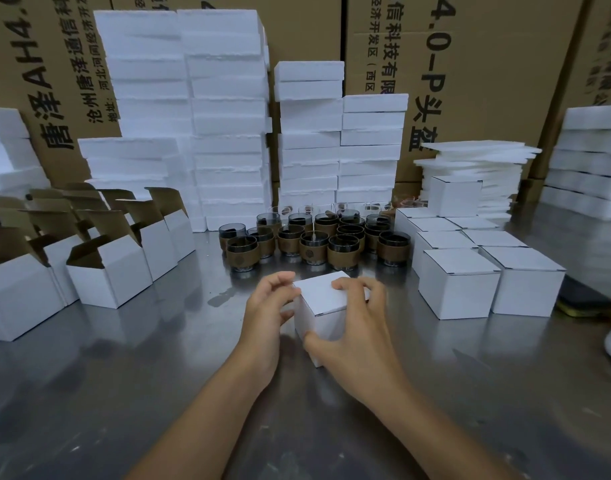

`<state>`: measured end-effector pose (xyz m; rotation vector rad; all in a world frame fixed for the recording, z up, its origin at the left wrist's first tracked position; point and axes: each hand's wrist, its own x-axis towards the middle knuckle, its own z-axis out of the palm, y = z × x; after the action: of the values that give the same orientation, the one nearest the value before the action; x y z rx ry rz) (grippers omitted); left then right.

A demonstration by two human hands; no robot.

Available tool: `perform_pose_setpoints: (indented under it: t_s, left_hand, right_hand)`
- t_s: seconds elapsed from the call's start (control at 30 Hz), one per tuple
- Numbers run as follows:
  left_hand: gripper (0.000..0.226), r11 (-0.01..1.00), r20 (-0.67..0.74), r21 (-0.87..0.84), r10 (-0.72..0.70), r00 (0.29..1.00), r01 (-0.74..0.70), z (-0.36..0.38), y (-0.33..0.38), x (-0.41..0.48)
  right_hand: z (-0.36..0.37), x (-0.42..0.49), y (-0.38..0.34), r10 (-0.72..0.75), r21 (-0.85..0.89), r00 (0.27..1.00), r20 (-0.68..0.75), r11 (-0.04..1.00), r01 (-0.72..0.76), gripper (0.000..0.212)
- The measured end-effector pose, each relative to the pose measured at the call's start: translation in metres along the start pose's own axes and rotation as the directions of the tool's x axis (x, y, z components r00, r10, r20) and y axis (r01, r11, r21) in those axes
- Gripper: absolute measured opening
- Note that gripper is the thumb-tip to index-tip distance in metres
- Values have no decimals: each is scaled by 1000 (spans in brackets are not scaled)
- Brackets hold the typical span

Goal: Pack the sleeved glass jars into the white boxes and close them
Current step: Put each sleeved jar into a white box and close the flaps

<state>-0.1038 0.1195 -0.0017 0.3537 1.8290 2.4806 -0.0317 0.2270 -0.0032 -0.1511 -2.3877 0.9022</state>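
Now both hands [262,313] [357,327] grip a closed white box [323,306], contents hidden.

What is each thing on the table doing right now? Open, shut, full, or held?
Box in the hands: shut, gripped on both sides.
Left hand: holding that box.
Right hand: holding that box, fingers on its lid.
Boxes on the left: open, flaps up.
Boxes on the right: shut.
Sleeved jars: upright, unpacked.
Foam stacks: piled behind.

White boxes [456,284]; brown-sleeved dark glass jars [344,254]; grey steel table [124,375].
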Motion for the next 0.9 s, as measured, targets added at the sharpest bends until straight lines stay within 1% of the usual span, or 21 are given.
perform_pose_setpoints:
  t_s: [0.1,0.2,0.33,0.43,0.53,0.67,0.73,0.9]
  left_hand:
    - [18,999,-32,-35,-21,999,20,3,-2,6]
    - [15,997,-64,-59,-49,997,45,6,-3,12]
    - [13,998,-89,-27,-59,994,57,5,-11,14]
    - [14,999,-94,32,-35,995,39,4,-17,15]
    - [16,996,-94,85,1,996,7,7,-20,19]
    - [21,993,-91,118,25,996,-14,11,-22,26]
    - [22,992,-85,122,28,996,-17,12,-23,27]
    - [21,997,-46,79,15,999,-11,11,-27,32]
  right_hand:
    - [-1,11,2,29,4,999,26,1000,-29,72]
    - [-12,28,7,33,27,998,45,999,-34,70]
    - [-40,74,11,31,37,996,-88,999,-28,69]
    - [-64,125,17,39,49,985,-170,998,-31,67]
    - [-81,175,32,54,-18,967,-250,998,-60,63]
    - [-89,224,64,82,-143,943,-322,981,-134,64]
    - [-89,242,81,79,-209,940,-332,966,-155,65]
    - [-77,264,114,16,-328,948,-319,936,-126,66]
